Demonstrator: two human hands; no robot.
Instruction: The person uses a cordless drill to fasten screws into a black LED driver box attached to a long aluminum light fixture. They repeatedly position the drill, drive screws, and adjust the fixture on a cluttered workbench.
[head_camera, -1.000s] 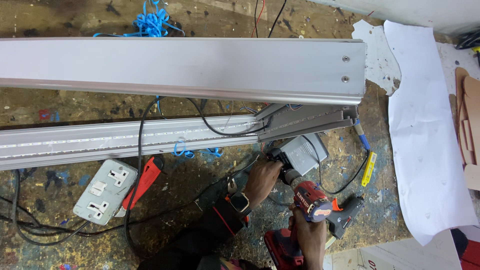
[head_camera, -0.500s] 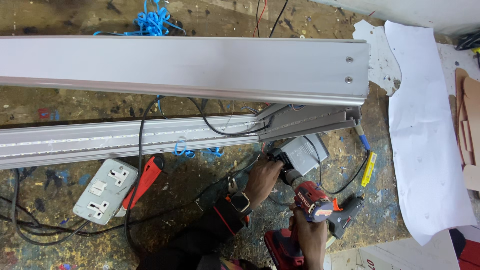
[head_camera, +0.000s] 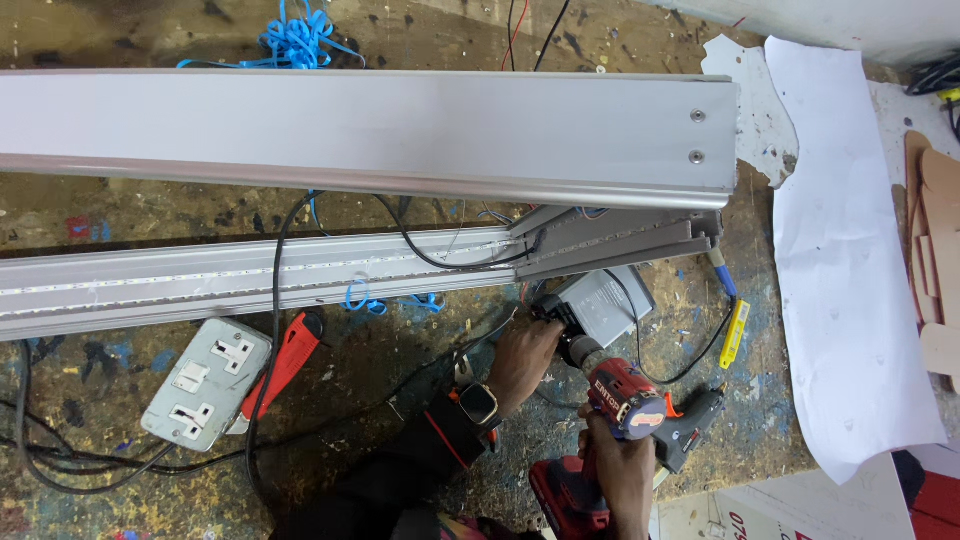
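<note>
Drill (head_camera: 622, 400): our right hand (head_camera: 612, 468) wraps its handle, nose at 11 o'clock toward the grey box (head_camera: 598, 303).
Box: below the rail (head_camera: 300, 275) end, at the left hand's (head_camera: 522, 355) 1 o'clock.
Left hand: fingers closed around the chuck (watch on wrist).
Advice: we'd keep the bit square and press lightly.

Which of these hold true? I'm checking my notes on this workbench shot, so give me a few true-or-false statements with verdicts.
1. The right hand grips a red cordless drill. True.
2. The left hand rests by the drill's nose at a small grey box. True.
3. The double wall socket sits right of the drill. False: it lies far to the left.
4. The red-handled tool is in the left hand. False: it lies on the bench beside the socket.
</note>
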